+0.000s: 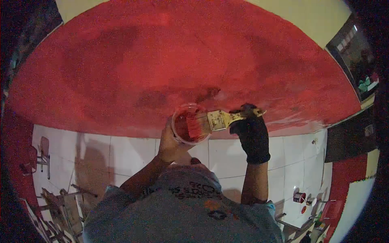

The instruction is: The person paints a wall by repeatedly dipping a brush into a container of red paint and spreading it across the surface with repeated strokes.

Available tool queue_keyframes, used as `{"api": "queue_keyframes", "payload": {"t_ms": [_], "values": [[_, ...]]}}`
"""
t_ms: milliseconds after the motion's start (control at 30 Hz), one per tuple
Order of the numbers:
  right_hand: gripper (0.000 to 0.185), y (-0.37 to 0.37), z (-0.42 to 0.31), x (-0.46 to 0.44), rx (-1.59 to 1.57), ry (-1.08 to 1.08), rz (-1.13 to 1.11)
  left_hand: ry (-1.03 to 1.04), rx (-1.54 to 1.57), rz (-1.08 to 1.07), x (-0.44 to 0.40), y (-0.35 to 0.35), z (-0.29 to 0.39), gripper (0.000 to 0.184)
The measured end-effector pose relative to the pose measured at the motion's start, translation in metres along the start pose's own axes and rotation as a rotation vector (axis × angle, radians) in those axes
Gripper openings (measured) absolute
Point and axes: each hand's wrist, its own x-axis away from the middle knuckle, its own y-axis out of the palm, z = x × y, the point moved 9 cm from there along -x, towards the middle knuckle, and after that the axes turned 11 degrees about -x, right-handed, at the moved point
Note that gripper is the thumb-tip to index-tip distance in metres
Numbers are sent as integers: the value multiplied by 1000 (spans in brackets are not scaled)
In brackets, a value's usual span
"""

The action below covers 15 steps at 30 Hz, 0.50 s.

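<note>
My left hand (167, 141), bare, is wrapped round a clear plastic cup (173, 125) with red paint (182, 123) inside. In my right hand (252, 133), which wears a black glove, is a paintbrush (219, 120) with a yellowish handle and a paint-stained ferrule. The brush lies nearly level, its bristles reddened and over the cup's mouth; whether they touch the paint I cannot tell. In front of both hands stands a wall (194, 48) coated in uneven red, with darker patches and a streaky lower right part.
White floor tiles (131, 150) run along the wall's foot. At the left are a chair (43, 150) and stacked wooden furniture (67, 206). A paint can (299, 197) and its red-smeared lid (304, 209) lie on the floor at the right. Cream paint (300, 20) borders the red above.
</note>
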Motion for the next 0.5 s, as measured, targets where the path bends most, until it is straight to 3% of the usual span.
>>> {"api": "queue_keyframes", "payload": {"t_ms": [133, 200, 233, 300, 333, 400, 500], "values": [[38, -4, 42, 8, -299, 187, 138, 27, 48, -13, -6, 3, 4, 79], [41, -17, 4, 13, 155, -141, 191, 31, -210, 65, -4, 5, 16, 87], [41, -10, -6, 8, 154, -142, 195, 34, -211, 63, -6, 0, 18, 87], [37, -22, 3, 4, -24, 224, 323, -30, -272, 58, -8, -1, 20, 87], [37, -23, 6, -1, -27, 220, 327, -25, -276, 57, -10, -1, 18, 87], [31, -39, -26, -3, 278, -169, 573, 20, -245, 6, -13, 1, 13, 97], [26, -47, -53, -18, 359, -198, 616, -30, -410, 87, -10, -6, 16, 100]]}}
